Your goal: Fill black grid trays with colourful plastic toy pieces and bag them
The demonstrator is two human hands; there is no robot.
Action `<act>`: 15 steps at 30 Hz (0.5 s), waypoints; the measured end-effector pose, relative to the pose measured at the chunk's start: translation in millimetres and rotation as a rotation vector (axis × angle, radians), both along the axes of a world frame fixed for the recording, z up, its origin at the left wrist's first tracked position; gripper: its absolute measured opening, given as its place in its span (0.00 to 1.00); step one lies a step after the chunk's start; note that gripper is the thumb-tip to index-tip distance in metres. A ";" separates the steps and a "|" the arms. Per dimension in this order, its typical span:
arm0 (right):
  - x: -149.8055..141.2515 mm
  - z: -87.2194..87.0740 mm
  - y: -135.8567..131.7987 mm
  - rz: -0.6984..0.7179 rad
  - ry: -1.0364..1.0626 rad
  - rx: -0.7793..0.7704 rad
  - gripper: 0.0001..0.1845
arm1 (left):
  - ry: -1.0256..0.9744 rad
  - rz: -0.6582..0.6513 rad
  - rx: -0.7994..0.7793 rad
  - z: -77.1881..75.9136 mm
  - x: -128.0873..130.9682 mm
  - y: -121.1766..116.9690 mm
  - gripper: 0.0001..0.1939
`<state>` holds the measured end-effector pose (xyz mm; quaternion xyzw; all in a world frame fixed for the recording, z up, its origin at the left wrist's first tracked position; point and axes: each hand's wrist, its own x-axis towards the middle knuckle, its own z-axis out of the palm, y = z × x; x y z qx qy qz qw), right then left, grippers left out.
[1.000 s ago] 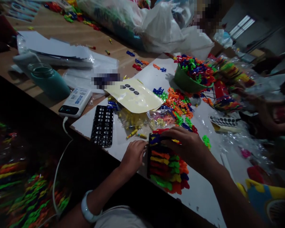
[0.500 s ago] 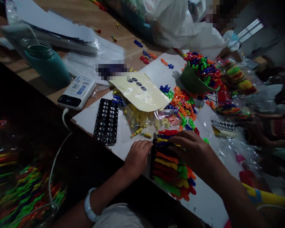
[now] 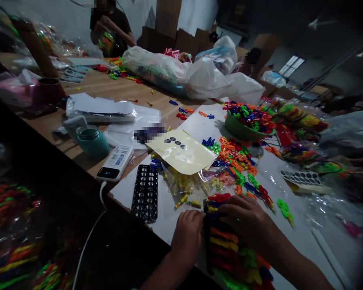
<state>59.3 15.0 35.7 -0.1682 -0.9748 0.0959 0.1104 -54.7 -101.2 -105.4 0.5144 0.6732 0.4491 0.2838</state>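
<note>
My left hand (image 3: 189, 235) is closed with its fingers curled over the edge of a black plastic rack (image 3: 208, 249). Rows of red, blue, orange, yellow and green plastic toy figures (image 3: 224, 243) stick out sideways from that rack. From the right, my right hand (image 3: 248, 217) reaches over the upper rows, its fingers bent down onto a dark blue figure; the fingertips are partly hidden. A second black rack (image 3: 145, 193), with rows of bare holes, lies to the left. Small yellow tubes (image 3: 181, 200) are just beyond my left hand.
A heaped green bowl (image 3: 245, 127) stands behind loose figures (image 3: 232, 155). A yellow sticker sheet (image 3: 184, 153) covers part of a plastic bag. Left are a teal jar (image 3: 93, 143) and a white power bank (image 3: 116, 163) with a cable. A person (image 3: 111, 30) holds a bag at the back.
The view has tilted upward, so the far table, boxes and a person now show. Both hands stay at the loaded rack, now lower in the picture.
</note>
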 end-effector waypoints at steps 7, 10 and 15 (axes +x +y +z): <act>1.1 -1.8 -1.5 -0.062 -0.029 -0.022 0.06 | -0.026 0.031 -0.046 2.3 2.1 18.8 0.20; 2.5 -7.0 -5.0 -0.097 0.008 -0.001 0.07 | -0.031 0.042 -0.015 1.4 2.9 21.2 0.19; 6.8 -17.7 -9.6 -0.121 0.093 0.022 0.06 | 0.016 0.060 -0.022 2.0 5.2 20.6 0.19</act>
